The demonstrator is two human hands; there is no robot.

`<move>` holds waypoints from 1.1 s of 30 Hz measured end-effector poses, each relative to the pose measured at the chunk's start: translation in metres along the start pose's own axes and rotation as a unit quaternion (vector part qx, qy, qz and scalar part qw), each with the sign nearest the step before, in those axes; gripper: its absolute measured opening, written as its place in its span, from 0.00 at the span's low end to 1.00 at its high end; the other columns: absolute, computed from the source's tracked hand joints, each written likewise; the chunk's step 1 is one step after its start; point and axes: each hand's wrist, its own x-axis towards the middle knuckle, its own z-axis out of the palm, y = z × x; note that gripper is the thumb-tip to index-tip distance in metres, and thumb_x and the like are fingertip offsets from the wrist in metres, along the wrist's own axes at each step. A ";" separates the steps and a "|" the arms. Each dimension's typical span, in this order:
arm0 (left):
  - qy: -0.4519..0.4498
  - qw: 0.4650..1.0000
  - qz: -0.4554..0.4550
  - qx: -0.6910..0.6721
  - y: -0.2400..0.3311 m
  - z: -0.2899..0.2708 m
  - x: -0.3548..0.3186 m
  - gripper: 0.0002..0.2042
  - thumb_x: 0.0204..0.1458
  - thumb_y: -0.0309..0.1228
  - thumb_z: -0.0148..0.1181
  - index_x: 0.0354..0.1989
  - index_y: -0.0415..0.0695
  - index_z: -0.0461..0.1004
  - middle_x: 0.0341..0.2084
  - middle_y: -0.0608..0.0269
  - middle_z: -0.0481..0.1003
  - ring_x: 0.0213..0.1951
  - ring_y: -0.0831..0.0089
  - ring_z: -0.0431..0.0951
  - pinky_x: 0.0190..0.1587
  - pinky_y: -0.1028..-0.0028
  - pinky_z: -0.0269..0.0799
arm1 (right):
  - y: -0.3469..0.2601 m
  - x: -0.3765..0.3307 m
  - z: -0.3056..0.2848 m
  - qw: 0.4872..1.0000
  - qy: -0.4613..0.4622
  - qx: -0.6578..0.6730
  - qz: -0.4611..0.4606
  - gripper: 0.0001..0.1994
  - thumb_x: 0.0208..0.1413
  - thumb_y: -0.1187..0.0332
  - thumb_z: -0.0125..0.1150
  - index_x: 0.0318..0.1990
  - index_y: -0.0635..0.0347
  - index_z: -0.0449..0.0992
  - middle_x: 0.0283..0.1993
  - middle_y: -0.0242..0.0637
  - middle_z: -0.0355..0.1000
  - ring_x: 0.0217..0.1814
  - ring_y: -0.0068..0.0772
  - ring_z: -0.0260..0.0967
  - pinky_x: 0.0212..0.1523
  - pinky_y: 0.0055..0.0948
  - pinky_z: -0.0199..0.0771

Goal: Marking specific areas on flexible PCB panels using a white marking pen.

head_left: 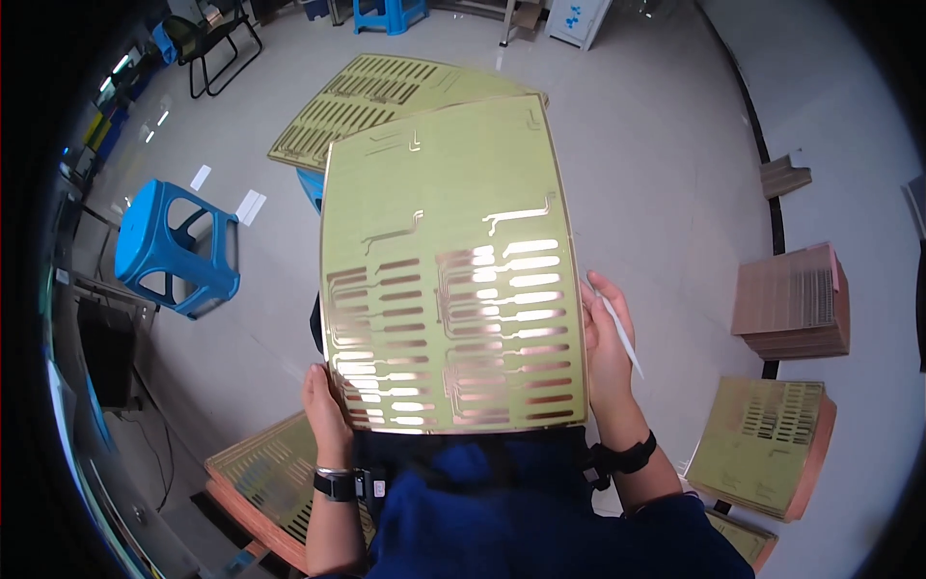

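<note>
A large yellow-green circuit board panel (463,183) with shiny copper traces is held up in front of me, tilted so that light glares off its lower half. At its lower left edge is my left hand (326,410), closed on the border with the fingers hidden behind. My right hand (608,338) grips the right edge. A slim white pen-like stick (622,338) also sits in that hand, its pointed end toward me. Behind the held panel's top lies another such panel (386,87), resting on a blue support that is mostly covered.
A blue plastic stool (159,241) stands at left. Stacked panels (256,463) lie at lower left, with another panel stack (762,434) at lower right. Along the right wall is a copper-coloured stack (791,299). A black chair (207,43) and white cabinet (579,21) are far off.
</note>
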 end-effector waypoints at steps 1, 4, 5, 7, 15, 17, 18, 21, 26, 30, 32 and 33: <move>-0.002 1.000 -0.002 -0.011 -0.002 -0.003 0.000 0.14 0.66 0.37 0.44 0.31 0.43 0.70 0.24 0.68 0.73 0.24 0.82 0.72 0.28 0.80 0.68 | -0.003 -0.002 0.002 1.000 0.004 -0.004 -0.002 0.16 0.68 0.69 0.40 0.60 0.64 0.57 0.61 0.54 0.63 0.55 0.32 0.69 0.53 0.28 0.72; 0.011 0.999 0.036 -0.032 -0.008 -0.011 0.001 0.14 0.66 0.37 0.44 0.32 0.42 0.70 0.25 0.69 0.74 0.27 0.83 0.71 0.30 0.80 0.68 | 0.000 -0.003 -0.002 1.000 -0.012 -0.010 -0.009 0.17 0.68 0.70 0.40 0.61 0.64 0.56 0.58 0.53 0.65 0.52 0.31 0.70 0.50 0.27 0.73; 0.022 0.998 0.044 -0.035 -0.010 -0.012 0.002 0.14 0.66 0.37 0.44 0.33 0.42 0.71 0.27 0.70 0.74 0.29 0.84 0.70 0.32 0.80 0.67 | 0.000 -0.003 -0.003 1.000 -0.023 -0.018 -0.012 0.18 0.67 0.70 0.40 0.62 0.64 0.55 0.56 0.53 0.67 0.51 0.30 0.71 0.49 0.27 0.73; 0.024 0.997 0.052 -0.047 -0.007 -0.013 -0.001 0.14 0.66 0.36 0.44 0.33 0.41 0.71 0.28 0.70 0.73 0.29 0.84 0.70 0.33 0.80 0.67 | -0.005 -0.004 0.004 1.000 -0.012 -0.024 -0.010 0.18 0.67 0.71 0.41 0.62 0.64 0.57 0.50 0.46 0.69 0.44 0.24 0.66 0.44 0.22 0.71; 0.028 0.996 0.065 -0.051 -0.006 -0.011 -0.003 0.15 0.66 0.36 0.44 0.29 0.42 0.68 0.26 0.72 0.71 0.28 0.85 0.67 0.33 0.80 0.66 | -0.005 0.004 -0.011 0.991 -0.045 -0.124 -0.028 0.18 0.66 0.66 0.46 0.60 0.65 0.61 0.45 0.39 0.72 0.44 0.22 0.71 0.43 0.20 0.71; 0.025 0.997 0.064 -0.046 -0.001 -0.005 -0.003 0.15 0.66 0.36 0.44 0.29 0.42 0.68 0.26 0.72 0.71 0.28 0.85 0.67 0.32 0.80 0.66 | -0.006 0.004 -0.007 0.991 -0.047 -0.124 0.004 0.18 0.66 0.65 0.47 0.59 0.65 0.63 0.44 0.37 0.72 0.42 0.19 0.70 0.41 0.17 0.71; 0.036 0.997 0.056 -0.050 0.003 0.000 -0.004 0.14 0.66 0.36 0.44 0.28 0.43 0.68 0.25 0.73 0.71 0.28 0.86 0.66 0.32 0.81 0.65 | -0.006 0.006 -0.005 0.991 -0.047 -0.124 0.001 0.18 0.66 0.65 0.47 0.59 0.65 0.63 0.44 0.37 0.72 0.42 0.19 0.70 0.41 0.17 0.71; 0.037 0.997 0.054 -0.049 -0.003 -0.005 -0.001 0.14 0.65 0.35 0.46 0.28 0.43 0.67 0.24 0.73 0.70 0.27 0.86 0.65 0.31 0.81 0.64 | -0.005 0.010 0.001 0.980 -0.055 -0.185 -0.038 0.18 0.66 0.66 0.47 0.59 0.65 0.64 0.47 0.37 0.72 0.47 0.21 0.69 0.48 0.22 0.70; 0.019 0.998 0.061 -0.011 -0.009 -0.029 0.017 0.13 0.64 0.35 0.48 0.27 0.44 0.66 0.22 0.74 0.67 0.26 0.87 0.64 0.29 0.82 0.62 | 0.015 0.016 0.004 0.970 -0.047 -0.218 -0.094 0.18 0.65 0.71 0.48 0.60 0.66 0.60 0.43 0.34 0.70 0.38 0.16 0.65 0.38 0.17 0.67; -0.014 0.999 0.038 0.006 0.010 -0.031 0.024 0.12 0.64 0.37 0.49 0.29 0.45 0.68 0.21 0.75 0.68 0.23 0.87 0.64 0.26 0.82 0.61 | 0.032 0.020 0.012 0.982 -0.041 -0.165 -0.077 0.19 0.63 0.74 0.49 0.60 0.68 0.60 0.46 0.40 0.71 0.48 0.25 0.69 0.50 0.26 0.70; -0.034 0.997 0.031 0.054 0.014 -0.033 0.026 0.12 0.64 0.37 0.49 0.28 0.47 0.68 0.18 0.79 0.62 0.20 0.89 0.58 0.21 0.83 0.54 | 0.035 0.026 0.011 0.987 -0.043 -0.147 -0.042 0.17 0.65 0.71 0.49 0.59 0.66 0.63 0.47 0.40 0.71 0.47 0.23 0.69 0.49 0.26 0.71; -0.035 0.997 0.031 0.054 0.016 -0.031 0.027 0.12 0.64 0.37 0.49 0.28 0.47 0.68 0.18 0.79 0.62 0.20 0.89 0.58 0.21 0.83 0.54 | 0.033 0.030 0.013 0.995 -0.046 -0.087 0.022 0.17 0.65 0.69 0.49 0.58 0.65 0.64 0.46 0.39 0.71 0.47 0.23 0.69 0.49 0.25 0.71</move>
